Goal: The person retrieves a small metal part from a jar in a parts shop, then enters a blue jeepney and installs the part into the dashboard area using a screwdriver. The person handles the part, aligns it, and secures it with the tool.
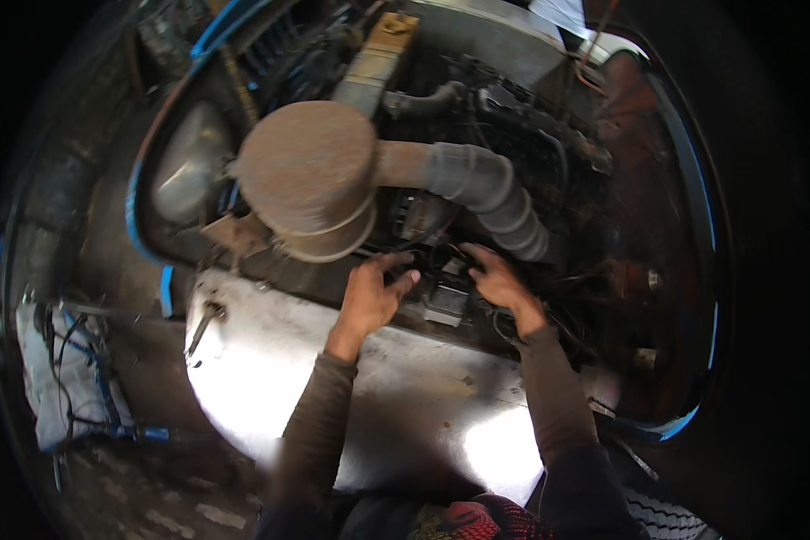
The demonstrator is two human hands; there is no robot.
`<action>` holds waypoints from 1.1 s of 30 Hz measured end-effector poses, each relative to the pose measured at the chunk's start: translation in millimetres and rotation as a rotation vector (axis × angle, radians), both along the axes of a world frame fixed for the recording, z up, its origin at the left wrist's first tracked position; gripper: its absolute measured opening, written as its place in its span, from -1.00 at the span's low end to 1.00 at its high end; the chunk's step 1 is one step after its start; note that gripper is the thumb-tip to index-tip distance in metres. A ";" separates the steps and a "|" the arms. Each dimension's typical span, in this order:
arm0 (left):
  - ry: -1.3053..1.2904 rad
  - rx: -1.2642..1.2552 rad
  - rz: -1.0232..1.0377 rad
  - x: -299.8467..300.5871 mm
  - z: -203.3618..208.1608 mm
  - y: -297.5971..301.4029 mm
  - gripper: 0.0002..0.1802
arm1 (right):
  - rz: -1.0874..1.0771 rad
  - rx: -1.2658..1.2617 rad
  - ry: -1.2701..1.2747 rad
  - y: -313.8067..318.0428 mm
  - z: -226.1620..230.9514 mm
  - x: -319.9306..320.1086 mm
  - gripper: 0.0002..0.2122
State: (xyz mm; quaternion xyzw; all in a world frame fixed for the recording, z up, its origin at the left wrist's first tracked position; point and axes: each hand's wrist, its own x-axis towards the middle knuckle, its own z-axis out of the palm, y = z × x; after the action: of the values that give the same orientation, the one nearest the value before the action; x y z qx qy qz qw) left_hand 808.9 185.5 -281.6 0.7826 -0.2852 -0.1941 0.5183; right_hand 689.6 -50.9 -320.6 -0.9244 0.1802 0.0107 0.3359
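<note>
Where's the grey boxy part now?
Head view, slightly right of centre: the grey boxy part sits between left hand and right hand, just beyond the shiny panel.

No letters, numbers or signs can be read; neither near the fingers (486, 258), nor on the air-filter housing (308, 157) beyond them.

A broad, smooth, silver-grey metal panel (423, 382) with a rounded left end spans the front of a dark, grimy engine bay (634, 211); 2 patches of its surface glare white. Near its upper left corner is a dark, slim metal handle-like piece (205, 331), whether loose or fixed cannot be told. Just past the panel's far edge, the bay carries a small, grey, box-shaped part (445, 304). At left, a crumpled white sheet (47, 396) bears thin black cables (59, 355) and a blue strip (108, 396). The dark brown floor (175, 495) shows paler patches.
</note>
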 end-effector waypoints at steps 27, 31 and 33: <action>0.127 -0.007 1.082 -32.0 130.2 709.1 -0.77 | 1.132 0.226 -0.181 689.1 114.2 144.4 -0.65; 0.238 -0.178 1.076 17.3 134.7 751.0 -0.77 | 1.188 0.207 -0.009 743.5 131.9 218.1 -0.63; 0.225 -0.177 1.064 58.4 121.6 765.0 -0.79 | 1.149 0.193 -0.003 772.6 137.3 266.1 -0.65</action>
State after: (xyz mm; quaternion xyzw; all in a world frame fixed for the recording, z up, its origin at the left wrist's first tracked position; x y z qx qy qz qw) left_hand 867.4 950.5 -160.0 0.7465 0.1917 0.0367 0.6361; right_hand 955.7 721.7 -183.3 -0.8391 -0.3524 0.2063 0.3593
